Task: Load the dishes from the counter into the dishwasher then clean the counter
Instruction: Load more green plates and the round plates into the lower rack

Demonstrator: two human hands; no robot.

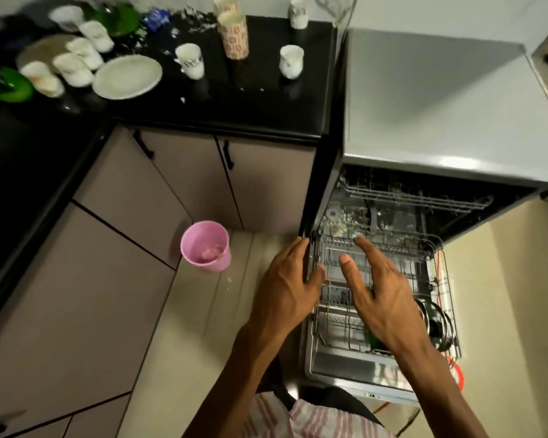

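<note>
Dishes of white china and green plastic stand on the black glossy desk (266, 99), well away from both hands, up and to their left. Among them are a round cream plate (127, 77), a row of four white cups lying tilted (73, 66) just left of that plate, a green bowl (10, 85) at the far left edge, two white mugs with handles (190, 61) and (291, 61), and a tall paper cup with red print (233, 34) between the mugs. Farther back things are blurred and hard to tell apart.

Directly under the hands is the grey open dishwasher (424, 99), its lower wire rack (336, 317) pulled out over the lowered door. The left hand (287, 284) has straight, relaxed fingers and grasps nothing; its fingertips lie at the left edge of the rack, though contact cannot be confirmed. The right hand (382, 287) is spread above the rack, fingers loose and apart, holding nothing. A small green item (375, 341) shows in the rack just below the right wrist, mostly hidden. A round steel lid (437, 324) stands in the rack to the right of the right hand.

A pink plastic bucket (205, 246) sits on the beige floor to the left of the left hand, beside the taupe cabinet doors (184, 181).
</note>
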